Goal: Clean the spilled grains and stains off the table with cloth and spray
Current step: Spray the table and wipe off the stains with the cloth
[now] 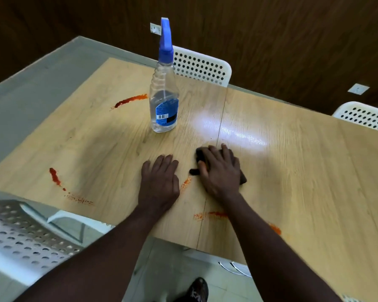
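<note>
A clear spray bottle (164, 101) with a blue trigger head stands upright at the middle back of the light wooden table (292, 171). My right hand (220, 168) lies flat on a dark cloth (200, 155), pressing it onto the tabletop. My left hand (159, 182) rests flat on the bare wood just left of it, fingers straight. Red-orange stains mark the table: one streak (130, 100) left of the bottle, one (55, 176) at the front left, a small smear (185, 184) between my hands, and one (212, 214) near the front edge by my right forearm. No grains are visible.
White perforated chairs stand around the table: one (202, 67) behind the bottle, one (364, 115) at the far right, one (20, 234) at the front left. A dark wood-panelled wall rises behind. My shoe (198, 289) shows on the floor below the table edge.
</note>
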